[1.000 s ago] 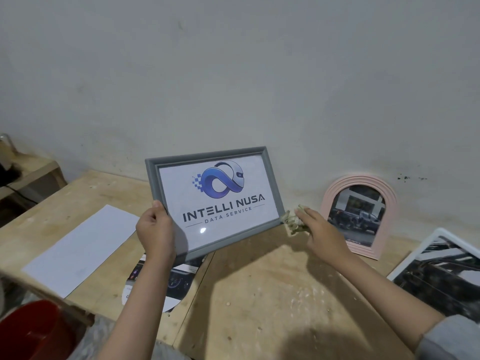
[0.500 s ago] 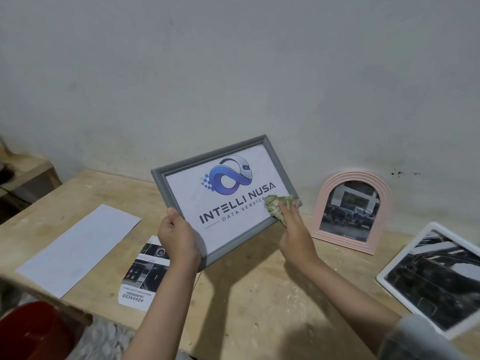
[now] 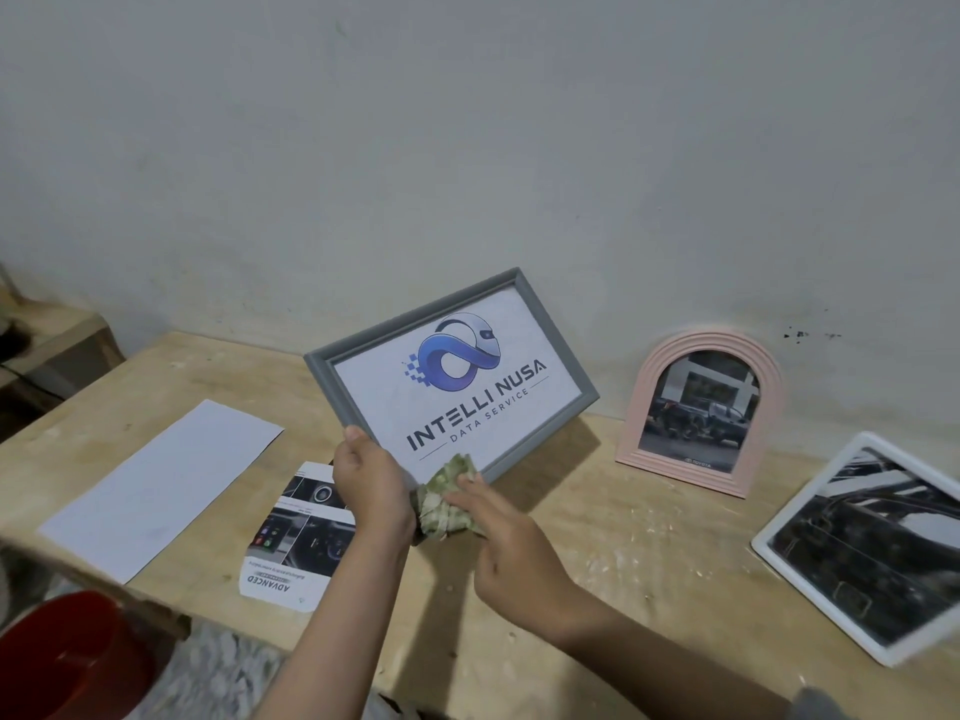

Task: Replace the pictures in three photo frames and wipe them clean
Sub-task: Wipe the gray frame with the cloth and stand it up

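1. Grip, left hand (image 3: 371, 483): fingers were curled round the lower-left corner of the grey frame (image 3: 584, 392), thumb on its front edge, holding it tilted above the bench (image 3: 597, 553).
2. Grip, right hand (image 3: 511, 550): fingers were extended and pressed a crumpled greenish cloth (image 3: 447, 504) against the frame's lower edge, just beside the left hand. Whether the thumb pinched the cloth could not be determined.
3. Grey frame: it held a white print with a blue logo and the words "INTELLI NUSA DATA SERVICE".
4. Pink arched frame (image 3: 636, 433): it stood upright to the right, leaning on the wall (image 3: 467, 148), with a photo of vehicles inside.
5. White frame (image 3: 774, 550): it lay flat at the far right of the bench, holding a dark picture.
6. Loose printed picture (image 3: 296, 537): it lay on the bench below the left hand, partly covered by the forearm.
7. Blank white sheet (image 3: 161, 485): it lay flat to the left.
8. Red container (image 3: 67, 662): it sat below the bench edge, lower left.
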`<state>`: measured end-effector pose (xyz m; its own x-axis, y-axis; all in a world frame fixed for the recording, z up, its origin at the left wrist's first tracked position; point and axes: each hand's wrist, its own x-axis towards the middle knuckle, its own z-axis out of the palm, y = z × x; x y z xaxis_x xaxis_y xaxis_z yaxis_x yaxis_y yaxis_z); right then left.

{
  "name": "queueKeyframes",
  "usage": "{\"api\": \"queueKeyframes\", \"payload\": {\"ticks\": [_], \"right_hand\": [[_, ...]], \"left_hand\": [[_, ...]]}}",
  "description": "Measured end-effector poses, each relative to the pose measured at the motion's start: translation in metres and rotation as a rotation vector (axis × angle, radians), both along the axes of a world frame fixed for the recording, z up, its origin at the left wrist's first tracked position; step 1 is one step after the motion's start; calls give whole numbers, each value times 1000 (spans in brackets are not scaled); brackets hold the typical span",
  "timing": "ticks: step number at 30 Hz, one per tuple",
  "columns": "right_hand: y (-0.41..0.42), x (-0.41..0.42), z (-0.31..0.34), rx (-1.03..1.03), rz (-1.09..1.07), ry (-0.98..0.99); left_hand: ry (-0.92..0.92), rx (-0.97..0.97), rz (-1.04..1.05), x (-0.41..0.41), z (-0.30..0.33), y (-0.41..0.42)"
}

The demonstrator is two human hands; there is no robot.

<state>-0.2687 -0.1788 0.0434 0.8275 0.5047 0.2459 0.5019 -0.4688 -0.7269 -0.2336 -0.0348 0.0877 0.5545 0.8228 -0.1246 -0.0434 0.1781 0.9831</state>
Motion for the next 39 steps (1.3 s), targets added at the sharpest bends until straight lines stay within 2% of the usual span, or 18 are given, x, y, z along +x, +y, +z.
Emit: {"api": "queueKeyframes", "payload": {"ticks": [5,11,14,19,23,27,30,34,36,39], "right_hand": [[7,-13,8,174,0,91],[1,-12,21,318,59,394],[-4,-1,33,415,79,468],[-8,25,62,447,-38,307],[5,53,92,398,-85,10],[27,82,104,214,-13,-314],[35,92,93,0,25,-367],[39,79,71,-21,56,-413],[41,67,63,-16,65,-397],[44,51,50,0,62,-388]], "left_hand": [[5,-23,-60,-2,-2,-2],[25,-55,-112,-10,2,-1],[4,-120,-146,-11,2,0],[-24,-153,-201,-10,3,1],[8,-108,-270,-11,-3,-5],[20,72,-358,-16,-2,-16],[23,235,-404,-20,3,-17],[-4,215,-412,-23,1,-6],[-35,168,-387,-26,5,-7],[-101,-59,-345,-25,6,-8]]}}
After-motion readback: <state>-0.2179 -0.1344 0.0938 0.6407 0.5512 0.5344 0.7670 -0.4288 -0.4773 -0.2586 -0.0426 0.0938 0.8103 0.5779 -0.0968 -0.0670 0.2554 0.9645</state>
